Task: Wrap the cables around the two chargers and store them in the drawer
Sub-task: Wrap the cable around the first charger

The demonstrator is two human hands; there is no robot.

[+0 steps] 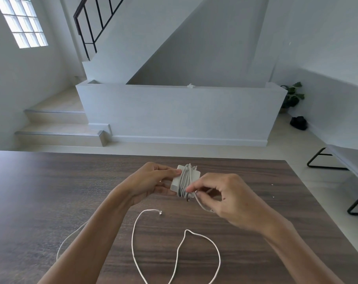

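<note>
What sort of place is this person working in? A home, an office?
Most likely a home, though a sparsely furnished one. A tiled staircase with a black railing rises behind the wooden table, a potted plant stands in the corner, and a glass-block window lights the white walls.

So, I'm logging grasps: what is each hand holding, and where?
Left hand grips the white charger by its left end. Right hand pinches the cable just off the wrapped coils.
</note>
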